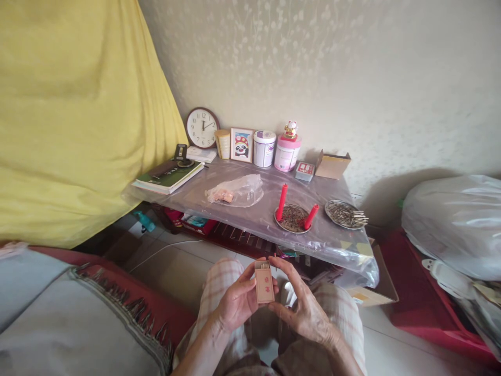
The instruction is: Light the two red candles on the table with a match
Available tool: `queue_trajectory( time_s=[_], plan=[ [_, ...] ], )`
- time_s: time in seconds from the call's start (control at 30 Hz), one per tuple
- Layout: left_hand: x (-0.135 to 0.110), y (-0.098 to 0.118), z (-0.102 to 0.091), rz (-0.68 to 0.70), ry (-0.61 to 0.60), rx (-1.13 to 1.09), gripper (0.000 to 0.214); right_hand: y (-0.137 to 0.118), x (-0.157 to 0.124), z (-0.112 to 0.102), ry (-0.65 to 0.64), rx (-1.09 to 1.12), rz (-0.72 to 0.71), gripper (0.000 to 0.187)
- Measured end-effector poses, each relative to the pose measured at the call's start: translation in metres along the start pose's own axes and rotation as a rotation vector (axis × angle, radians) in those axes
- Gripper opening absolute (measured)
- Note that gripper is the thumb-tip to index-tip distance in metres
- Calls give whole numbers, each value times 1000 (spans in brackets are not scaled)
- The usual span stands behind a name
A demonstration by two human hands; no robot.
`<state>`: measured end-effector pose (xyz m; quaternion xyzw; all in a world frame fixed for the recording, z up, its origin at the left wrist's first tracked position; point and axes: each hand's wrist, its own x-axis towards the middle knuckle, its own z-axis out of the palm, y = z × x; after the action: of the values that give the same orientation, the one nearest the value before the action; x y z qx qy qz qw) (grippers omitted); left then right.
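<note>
My left hand (239,302) is wrapped round a small tan matchbox (265,285) with red print, holding it upright above my lap. The box's tray is slid partly out at the top, and several matches (265,265) show inside. My right hand (303,308) spans the box from the right, index fingertip by its top end and thumb by its lower corner. A thin dark sliver stands by the right index fingertip; I cannot tell what it is. On the table ahead, two red candles (282,202) stand in a round metal dish (287,227), one taller, one short and tilted.
A second dish (332,215) holds many used matchsticks. A crumpled plastic bag (250,189) lies on the plastic-covered table (188,201). Behind stand a clock (202,128), a panda picture (241,144), tubs (264,149) and an open carton (332,166). Books (168,176) lie left; a red bin (415,292) stands right.
</note>
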<state>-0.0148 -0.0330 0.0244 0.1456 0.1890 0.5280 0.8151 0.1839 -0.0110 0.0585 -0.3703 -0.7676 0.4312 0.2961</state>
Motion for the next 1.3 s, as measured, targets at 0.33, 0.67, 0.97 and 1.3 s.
queue_trajectory(
  time_s=[0.33, 0.67, 0.97, 1.3],
  plan=[
    [-1, 0, 4, 0, 26, 38, 45, 1, -1, 1, 9, -23, -30, 80],
    [0, 2, 9, 3, 42, 75, 46, 4, 1, 3, 43, -23, -3, 80],
    [-3, 2, 11, 0, 71, 83, 46, 5, -1, 3, 38, -18, 4, 80],
    [5, -6, 3, 13, 89, 28, 46, 0, 0, 5, 50, 52, 81, 75]
  ],
)
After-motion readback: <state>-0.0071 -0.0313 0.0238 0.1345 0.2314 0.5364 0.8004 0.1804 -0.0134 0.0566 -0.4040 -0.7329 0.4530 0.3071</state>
